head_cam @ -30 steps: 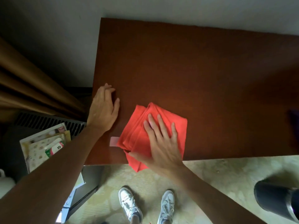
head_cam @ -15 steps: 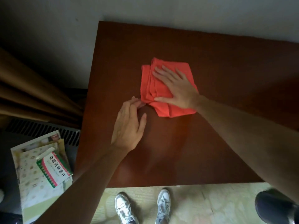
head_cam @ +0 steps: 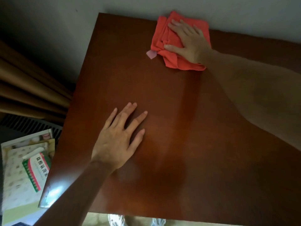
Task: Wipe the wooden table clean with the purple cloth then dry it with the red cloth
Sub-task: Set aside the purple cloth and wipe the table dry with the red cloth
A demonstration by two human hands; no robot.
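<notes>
The folded red cloth [head_cam: 169, 44] lies at the far edge of the wooden table [head_cam: 162, 98], against the wall. My right hand [head_cam: 189, 41] presses flat on top of it with straight, spread fingers. A small pink tag [head_cam: 151, 54] sticks out at the cloth's left corner. My left hand [head_cam: 120, 139] rests flat on the bare tabletop nearer to me, left of centre, fingers straight. A paler streak runs down the wood from the cloth toward the near edge. The purple cloth is not in view.
A white wall [head_cam: 211, 10] borders the table's far edge. Brown curtains [head_cam: 29, 88] hang at the left. Below them, beside the table's left edge, lies a stack of papers and a green-and-red box [head_cam: 35, 172]. Shoes [head_cam: 117, 221] show past the near edge.
My right hand has pushed the red cloth from the near edge across the table to the far edge. My left hand shifted from the left edge onto the tabletop.
</notes>
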